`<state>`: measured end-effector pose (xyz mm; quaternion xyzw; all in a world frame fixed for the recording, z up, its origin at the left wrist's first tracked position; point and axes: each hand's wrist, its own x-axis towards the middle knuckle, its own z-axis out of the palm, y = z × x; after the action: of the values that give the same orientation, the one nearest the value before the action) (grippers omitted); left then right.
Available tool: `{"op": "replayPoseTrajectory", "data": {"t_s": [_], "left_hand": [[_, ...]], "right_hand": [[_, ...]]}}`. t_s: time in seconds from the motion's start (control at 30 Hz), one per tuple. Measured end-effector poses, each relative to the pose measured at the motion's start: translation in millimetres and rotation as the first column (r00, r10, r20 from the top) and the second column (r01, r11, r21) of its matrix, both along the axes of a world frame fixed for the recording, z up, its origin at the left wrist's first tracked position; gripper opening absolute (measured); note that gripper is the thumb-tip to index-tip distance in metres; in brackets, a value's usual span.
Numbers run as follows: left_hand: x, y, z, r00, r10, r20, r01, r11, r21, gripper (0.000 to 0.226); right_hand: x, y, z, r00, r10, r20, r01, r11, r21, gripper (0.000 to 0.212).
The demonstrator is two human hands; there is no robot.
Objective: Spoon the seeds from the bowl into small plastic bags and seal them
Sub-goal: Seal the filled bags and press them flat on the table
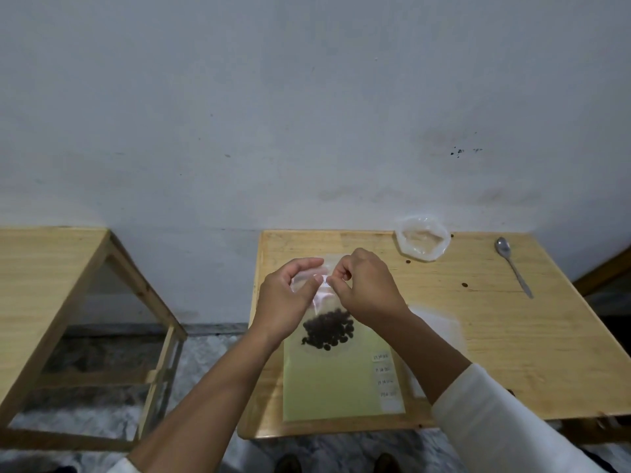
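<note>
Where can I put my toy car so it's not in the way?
Bare wood lies right of the spoon, and between the spoon and the white sheet. It is crowded around the hands, the bag and the green sheet.

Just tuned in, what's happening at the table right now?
A person holds a small clear plastic bag above the wooden table, both hands pinching its top edge: left hand, right hand. Dark seeds sit in the bag's bottom, so they look to be at the sealing step. The spoon lies idle at the far right, beside a clear, seemingly empty container. A green sheet lies under the bag, and a few stray seeds dot the table.
</note>
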<state>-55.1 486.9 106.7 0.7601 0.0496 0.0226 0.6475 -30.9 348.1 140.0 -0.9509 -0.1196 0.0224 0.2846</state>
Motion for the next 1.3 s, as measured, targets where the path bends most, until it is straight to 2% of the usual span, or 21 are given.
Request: {"op": "replayPoseTrajectory", "data": {"t_s": [0.07, 0.17, 0.27, 0.37, 0.43, 0.57, 0.87, 0.93, 1.0, 1.1, 1.2, 1.3], "left_hand": [[1, -1, 0, 1.0, 0.024, 0.019, -0.024, 1.0, -0.004, 0.022], [3, -2, 2, 0.997, 0.067, 0.026, -0.066, 0.998, -0.013, 0.021], [6, 0, 4, 0.994, 0.1, 0.035, -0.1, 0.995, 0.006, 0.021], [8, 2, 5, 0.993, 0.106, 0.058, -0.107, 0.994, 0.02, 0.021], [7, 3, 4, 0.992, 0.113, 0.061, -0.114, 0.993, 0.011, 0.022], [6, 6, 1, 0.989, 0.134, 0.067, -0.135, 0.991, 0.001, 0.022], [9, 7, -6, 0.981, 0.189, 0.047, -0.189, 0.982, 0.003, 0.026], [14, 8, -8, 0.977, 0.209, 0.045, -0.209, 0.978, 0.006, 0.025], [20, 10, -9, 0.976, 0.214, 0.048, -0.214, 0.977, 0.007, 0.026], [36, 10, -8, 0.979, 0.198, 0.055, -0.199, 0.98, 0.008, 0.027], [57, 5, -9, 0.983, 0.177, 0.052, -0.178, 0.984, 0.01, 0.025], [73, -1, -17, 0.987, 0.158, 0.011, -0.158, 0.987, 0.04, 0.02]], "right_hand": [[0, 1, -2, 0.998, -0.047, 0.052, 0.045, 0.998, 0.036, 0.01], [-6, 3, -8, 0.967, -0.128, 0.22, 0.097, 0.984, 0.146, 0.02], [-17, 8, -21, 0.885, -0.015, 0.465, -0.041, 0.993, 0.109, 0.023], [-20, 14, -34, 0.809, -0.006, 0.588, -0.055, 0.995, 0.087, 0.028], [-17, 16, -37, 0.789, -0.027, 0.614, -0.031, 0.996, 0.083, 0.03], [-13, 18, -39, 0.815, -0.038, 0.578, 0.004, 0.998, 0.06, 0.035], [-17, 21, -46, 0.765, -0.093, 0.637, 0.097, 0.995, 0.029, 0.028], [-16, 16, -51, 0.808, -0.161, 0.567, 0.106, 0.986, 0.129, 0.024], [-15, 10, -52, 0.899, -0.197, 0.391, 0.086, 0.955, 0.283, 0.027], [-9, 1, -51, 0.985, -0.135, 0.106, 0.077, 0.899, 0.431, 0.025], [7, -6, -50, 0.99, -0.123, -0.067, 0.14, 0.836, 0.531, 0.027], [30, -16, -61, 0.954, -0.175, -0.242, 0.294, 0.686, 0.666, 0.03]]}}
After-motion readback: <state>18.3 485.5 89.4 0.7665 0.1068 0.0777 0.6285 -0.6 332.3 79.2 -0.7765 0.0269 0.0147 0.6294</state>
